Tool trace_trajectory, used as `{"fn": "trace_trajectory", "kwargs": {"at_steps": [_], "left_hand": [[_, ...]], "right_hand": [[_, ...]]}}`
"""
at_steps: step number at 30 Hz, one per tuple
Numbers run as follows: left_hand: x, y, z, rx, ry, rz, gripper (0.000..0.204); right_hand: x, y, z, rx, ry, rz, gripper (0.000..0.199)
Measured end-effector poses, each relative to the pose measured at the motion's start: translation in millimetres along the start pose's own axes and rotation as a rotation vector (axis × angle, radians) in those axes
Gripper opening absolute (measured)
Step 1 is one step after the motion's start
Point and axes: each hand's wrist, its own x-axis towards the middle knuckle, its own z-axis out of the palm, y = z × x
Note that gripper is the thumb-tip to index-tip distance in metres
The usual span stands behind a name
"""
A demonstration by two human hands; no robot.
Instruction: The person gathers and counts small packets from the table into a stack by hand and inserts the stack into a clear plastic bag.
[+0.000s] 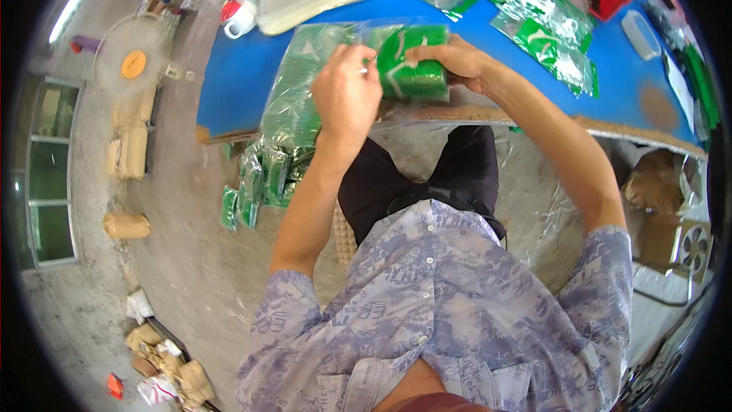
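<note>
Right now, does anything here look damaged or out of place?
A brown, worn-looking patch mars the smooth blue tabletop at right, and crumpled brown scraps lie untidily strewn on the grey floor at lower left.

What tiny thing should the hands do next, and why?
Perhaps the left hand should smooth the clear plastic beside the green pack: the right hand grips the pack, and the left is close to that plastic.
</note>
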Motion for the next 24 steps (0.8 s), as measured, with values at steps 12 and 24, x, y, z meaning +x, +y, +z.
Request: {"fn": "trace_trajectory", "kwargs": {"at_steps": [12, 24], "left_hand": [[2.4, 21.8, 9.3, -0.112, 0.03, -0.047, 0.007], [-2.0, -212.6, -42.5, -0.902, -0.056, -0.781, 0.082]], "right_hand": [[14.9, 12.4, 69.6, 0.137, -0.156, -0.202, 0.052], [69.9, -1.0, 99.8, 0.002, -0.1, -0.044, 0.113]]}}
